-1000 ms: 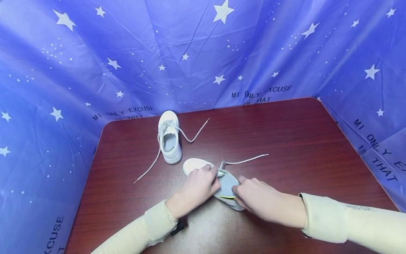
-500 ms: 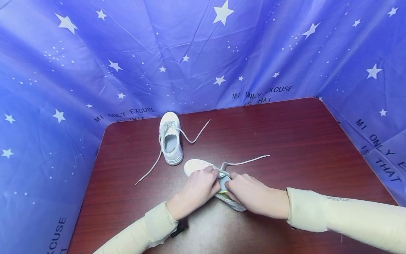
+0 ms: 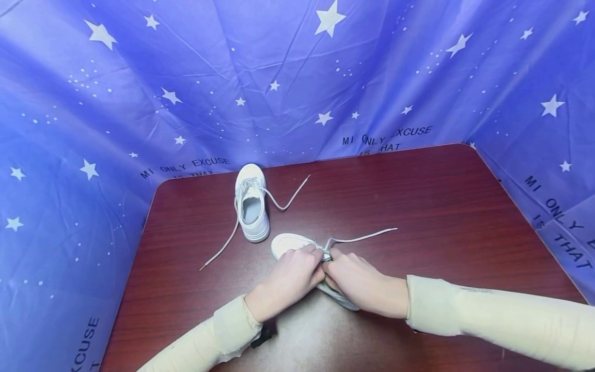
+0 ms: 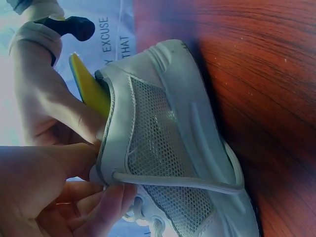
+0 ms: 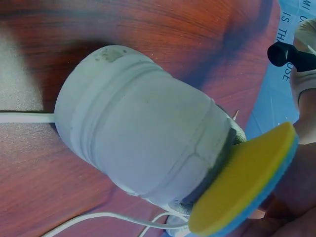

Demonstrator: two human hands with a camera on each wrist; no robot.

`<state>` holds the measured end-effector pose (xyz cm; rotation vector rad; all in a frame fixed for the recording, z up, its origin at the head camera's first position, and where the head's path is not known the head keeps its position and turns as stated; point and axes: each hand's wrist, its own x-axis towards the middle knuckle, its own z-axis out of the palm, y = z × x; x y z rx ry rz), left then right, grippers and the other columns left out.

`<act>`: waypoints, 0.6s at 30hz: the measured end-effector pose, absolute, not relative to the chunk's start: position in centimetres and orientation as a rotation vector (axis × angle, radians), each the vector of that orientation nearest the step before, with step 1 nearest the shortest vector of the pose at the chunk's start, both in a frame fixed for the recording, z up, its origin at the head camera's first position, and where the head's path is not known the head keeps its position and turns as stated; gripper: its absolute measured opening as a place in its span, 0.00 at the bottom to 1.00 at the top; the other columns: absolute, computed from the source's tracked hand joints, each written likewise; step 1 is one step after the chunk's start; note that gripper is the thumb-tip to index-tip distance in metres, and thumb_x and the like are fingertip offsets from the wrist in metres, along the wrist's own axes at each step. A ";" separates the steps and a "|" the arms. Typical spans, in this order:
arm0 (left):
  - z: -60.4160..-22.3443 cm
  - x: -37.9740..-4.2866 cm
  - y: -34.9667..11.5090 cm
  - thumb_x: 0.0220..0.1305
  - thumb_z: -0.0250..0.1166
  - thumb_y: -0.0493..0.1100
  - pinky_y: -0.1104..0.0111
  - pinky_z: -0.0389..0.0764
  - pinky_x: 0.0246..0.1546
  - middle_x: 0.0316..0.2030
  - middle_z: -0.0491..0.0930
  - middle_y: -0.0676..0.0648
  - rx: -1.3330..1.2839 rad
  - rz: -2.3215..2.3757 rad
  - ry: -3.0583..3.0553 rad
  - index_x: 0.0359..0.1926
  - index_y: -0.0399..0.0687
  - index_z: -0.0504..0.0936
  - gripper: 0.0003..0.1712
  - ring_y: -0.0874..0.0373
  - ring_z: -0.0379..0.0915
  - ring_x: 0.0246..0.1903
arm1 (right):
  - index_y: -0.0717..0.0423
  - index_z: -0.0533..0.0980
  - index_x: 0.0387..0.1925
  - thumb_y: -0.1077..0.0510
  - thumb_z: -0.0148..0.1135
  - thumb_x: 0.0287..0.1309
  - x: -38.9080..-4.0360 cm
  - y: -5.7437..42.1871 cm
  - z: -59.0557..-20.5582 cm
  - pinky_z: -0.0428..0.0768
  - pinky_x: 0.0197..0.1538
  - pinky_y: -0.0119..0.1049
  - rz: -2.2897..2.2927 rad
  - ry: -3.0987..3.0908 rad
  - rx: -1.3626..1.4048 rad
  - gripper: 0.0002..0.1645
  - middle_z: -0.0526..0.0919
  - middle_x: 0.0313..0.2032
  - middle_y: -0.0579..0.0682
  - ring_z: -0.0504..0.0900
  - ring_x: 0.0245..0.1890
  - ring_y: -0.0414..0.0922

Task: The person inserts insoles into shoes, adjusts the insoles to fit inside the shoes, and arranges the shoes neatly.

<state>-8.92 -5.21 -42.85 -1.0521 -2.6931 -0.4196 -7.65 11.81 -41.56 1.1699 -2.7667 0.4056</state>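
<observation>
Both hands work at the mouth of a white sneaker (image 3: 289,243), its toe pointing to the back left. My left hand (image 3: 288,276) pinches the opening's edge beside the top eyelet, as the left wrist view shows on the sneaker's side (image 4: 153,123). An insole (image 5: 244,180), yellow beneath and blue-grey on top, runs partly inside, its heel end sticking up out of the opening. My right hand (image 3: 364,284) grips the insole from its blue-grey side, fingers reaching down into the sneaker; the fingertips are hidden. In the head view the hands cover the insole.
A second white sneaker (image 3: 257,227) stands at the back left of the dark red table (image 3: 418,196), its laces spread to both sides. One loose lace (image 3: 364,237) of the worked sneaker trails to the right. Blue star-printed cloth (image 3: 279,62) hangs round the table.
My right hand has moved left and forward with the insole, up close against my left hand. The insole, visible earlier in the opening, is covered now. My left hand keeps its place.
</observation>
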 end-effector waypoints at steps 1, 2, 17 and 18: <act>-42.9 -8.9 -5.2 0.50 0.64 0.42 0.64 0.73 0.17 0.21 0.75 0.51 -1.051 -0.419 -2.693 0.21 0.49 0.74 0.07 0.58 0.72 0.19 | 0.52 0.72 0.20 0.60 0.62 0.52 -7.7 11.8 -41.6 0.73 0.16 0.40 0.409 -2.757 1.168 0.09 0.75 0.25 0.51 0.76 0.17 0.48; -42.8 -8.9 -5.2 0.50 0.64 0.41 0.64 0.73 0.17 0.21 0.75 0.51 -1.053 -0.419 -2.693 0.21 0.49 0.74 0.07 0.58 0.72 0.19 | 0.52 0.72 0.20 0.61 0.62 0.52 -7.7 11.7 -41.7 0.74 0.16 0.40 0.414 -2.748 1.165 0.09 0.75 0.25 0.51 0.76 0.17 0.48; -42.7 -8.7 -4.7 0.53 0.63 0.42 0.63 0.75 0.18 0.22 0.77 0.51 -1.010 -0.405 -2.759 0.23 0.48 0.74 0.07 0.57 0.74 0.21 | 0.59 0.76 0.35 0.53 0.67 0.49 -7.5 12.0 -41.2 0.78 0.18 0.45 0.359 -2.997 1.040 0.15 0.75 0.34 0.58 0.79 0.19 0.52; -42.7 -8.7 -4.6 0.54 0.63 0.43 0.63 0.76 0.18 0.22 0.77 0.51 -1.008 -0.411 -2.763 0.23 0.48 0.75 0.07 0.57 0.74 0.21 | 0.60 0.76 0.36 0.53 0.67 0.49 -7.5 12.1 -41.0 0.78 0.19 0.46 0.347 -3.014 1.032 0.17 0.75 0.35 0.59 0.79 0.20 0.52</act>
